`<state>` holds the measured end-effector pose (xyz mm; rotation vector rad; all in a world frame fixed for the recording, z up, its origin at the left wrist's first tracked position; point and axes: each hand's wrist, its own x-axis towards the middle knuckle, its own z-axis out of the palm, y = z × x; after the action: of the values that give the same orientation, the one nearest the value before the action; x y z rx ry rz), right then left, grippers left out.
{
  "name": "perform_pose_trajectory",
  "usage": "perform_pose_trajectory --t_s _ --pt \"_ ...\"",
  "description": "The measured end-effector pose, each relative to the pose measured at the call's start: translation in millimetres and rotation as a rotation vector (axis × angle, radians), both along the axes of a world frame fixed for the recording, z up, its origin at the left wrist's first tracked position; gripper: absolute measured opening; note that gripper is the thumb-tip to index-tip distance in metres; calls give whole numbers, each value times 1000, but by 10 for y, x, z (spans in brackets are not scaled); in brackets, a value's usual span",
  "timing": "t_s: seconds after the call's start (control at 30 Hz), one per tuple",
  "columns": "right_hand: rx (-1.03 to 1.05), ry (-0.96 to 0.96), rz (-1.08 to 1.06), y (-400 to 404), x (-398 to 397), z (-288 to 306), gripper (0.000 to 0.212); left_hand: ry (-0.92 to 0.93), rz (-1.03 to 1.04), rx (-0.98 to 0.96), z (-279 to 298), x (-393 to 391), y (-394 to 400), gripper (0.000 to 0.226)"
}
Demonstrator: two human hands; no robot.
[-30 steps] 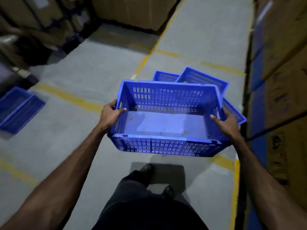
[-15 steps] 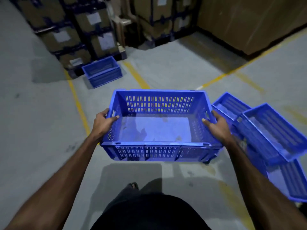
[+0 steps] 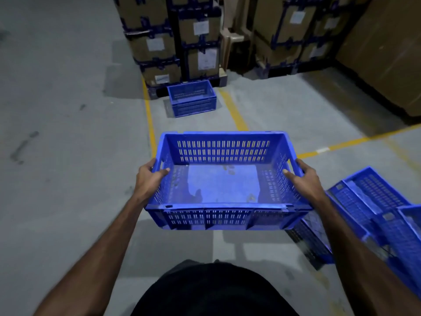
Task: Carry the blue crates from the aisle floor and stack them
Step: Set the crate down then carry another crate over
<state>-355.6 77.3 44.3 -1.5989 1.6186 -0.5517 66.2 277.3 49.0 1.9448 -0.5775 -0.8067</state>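
I hold an empty blue slotted crate level in front of my body, above the floor. My left hand grips its left rim, thumb inside and fingers underneath. My right hand grips the right rim the same way. Ahead on the floor stands another blue crate, upright against a pallet of boxes. To my right lies a loose heap of several blue crates, tilted over one another.
Stacked cardboard boxes with blue straps fill the far side, and a large brown carton wall rises at the right. Yellow floor lines mark the grey concrete aisle. Open floor stretches to the left.
My view has swung left, away from the heap. The crate by the boxes now lies straight ahead and nearer. Both hands keep the same grip on the carried crate.
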Motion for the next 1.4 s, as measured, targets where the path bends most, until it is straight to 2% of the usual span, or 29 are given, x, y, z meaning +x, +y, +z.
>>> perform_pose_trajectory --t_s 0.2,0.37,0.5,0.53,0.6,0.67,1.0,1.13,1.17,1.23,1.3,1.4 --pt "4 4 33 -221 575 -32 77 -10 12 -10 -21 465 -143 29" --pt "-1 27 48 -462 842 -31 76 20 16 26 -43 744 -329 42" --pt "12 39 63 -797 1016 -97 75 59 55 22 -75 854 -559 22" --pt "20 34 69 -905 1059 -118 75 65 59 24 -95 886 -632 24" --pt "34 25 80 -1152 1151 -156 76 80 78 41 -106 939 -808 50" --pt "48 8 100 -1438 1250 -214 78 81 101 47 -123 994 -999 62" --pt "66 -24 198 -2963 1761 -176 76 65 229 32 38 1226 -2148 69" --pt "65 -40 234 -3553 1983 -118 77 83 272 26 39 1374 -2580 86" --pt "61 -38 242 -3668 2040 -95 77 84 282 29 54 1395 -2671 82" --pt "65 -39 261 -3886 2147 -78 76 67 305 34 133 1434 -2850 53" --pt "65 -44 271 -4106 2257 -58 76 42 318 27 202 1484 -3057 38" --pt "59 -45 271 -4413 2424 -78 76 28 306 22 223 1618 -3354 45"
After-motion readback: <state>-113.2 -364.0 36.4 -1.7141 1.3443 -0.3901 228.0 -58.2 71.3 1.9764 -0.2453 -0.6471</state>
